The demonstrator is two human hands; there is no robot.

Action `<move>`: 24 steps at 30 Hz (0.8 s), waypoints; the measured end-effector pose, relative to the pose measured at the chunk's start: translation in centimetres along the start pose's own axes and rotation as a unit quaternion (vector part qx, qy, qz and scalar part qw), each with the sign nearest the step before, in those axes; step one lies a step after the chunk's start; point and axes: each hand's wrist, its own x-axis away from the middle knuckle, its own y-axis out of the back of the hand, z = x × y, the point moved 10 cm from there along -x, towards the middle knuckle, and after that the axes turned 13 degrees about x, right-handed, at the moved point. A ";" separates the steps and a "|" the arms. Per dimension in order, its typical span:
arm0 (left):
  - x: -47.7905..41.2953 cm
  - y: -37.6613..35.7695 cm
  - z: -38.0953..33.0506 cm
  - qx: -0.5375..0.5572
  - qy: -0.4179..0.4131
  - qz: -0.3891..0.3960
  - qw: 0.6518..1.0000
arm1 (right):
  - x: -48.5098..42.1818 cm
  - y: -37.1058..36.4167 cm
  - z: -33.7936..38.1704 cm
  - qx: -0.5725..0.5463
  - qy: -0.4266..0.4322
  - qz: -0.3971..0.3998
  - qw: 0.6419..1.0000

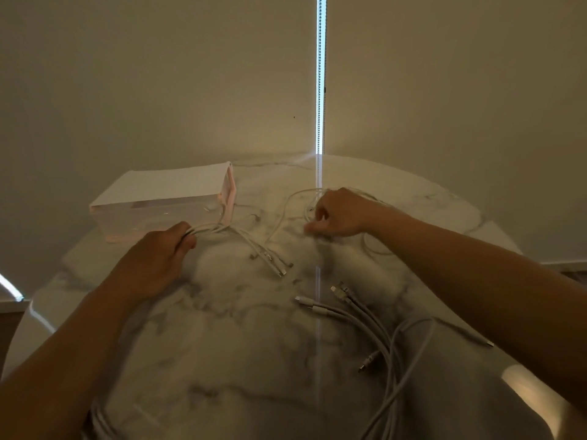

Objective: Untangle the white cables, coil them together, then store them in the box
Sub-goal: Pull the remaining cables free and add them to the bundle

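Head view: left grip (155,258) clasps bundled cables (208,229) beside box (152,214); right grip (338,214) pinches a loose cable (286,209) on desk (238,328).

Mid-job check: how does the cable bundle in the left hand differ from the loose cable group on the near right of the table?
The held bundle is gripped by the left hand; the loose group lies untouched. The held bundle sits beside the pink box; the loose group lies nearer the person. Both are white cables with plug ends fanned out on the marble table.
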 end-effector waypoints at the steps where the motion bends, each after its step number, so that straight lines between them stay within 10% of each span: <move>1: 0.1 0.5 -0.3 0.015 -0.006 -0.017 1.000 | 0.0 -0.1 1.7 0.012 0.026 -0.009 1.000; 8: 1.0 0.5 -0.9 0.050 -0.035 0.004 0.998 | -1.9 -0.9 8.0 0.088 0.170 -0.014 0.981; 16: 0.2 -0.7 1.0 -0.002 -0.001 0.034 0.999 | -2.2 -0.3 2.1 0.079 0.096 -0.029 0.992; 24: -0.3 -2.7 0.4 -0.118 -0.038 0.072 0.990 | 0.0 6.3 -1.5 -0.124 0.008 -0.234 0.964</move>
